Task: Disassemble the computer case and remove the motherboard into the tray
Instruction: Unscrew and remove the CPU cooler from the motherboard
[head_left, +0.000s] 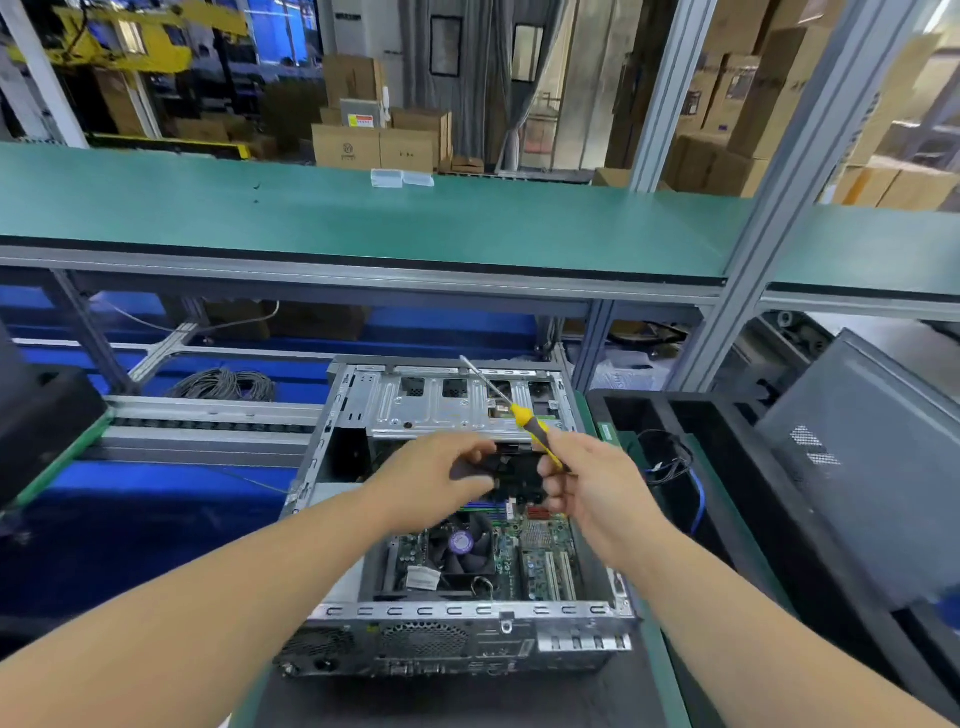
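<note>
Your left hand (441, 475) and right hand (587, 483), which also clamps the yellow-handled screwdriver (530, 423), grip what looks like a black part (514, 470) above the open grey metal computer case (467, 613); lift it clear next

One open computer case (452, 618), one motherboard (540, 556), one screwdriver (524, 415), two hands (436, 478), one black tray (649, 410).

1 head view looks forward and down; computer case (457, 519) close below.

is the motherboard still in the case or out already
Still in: the motherboard lies flat inside the open computer case, with its fan on top.
</note>
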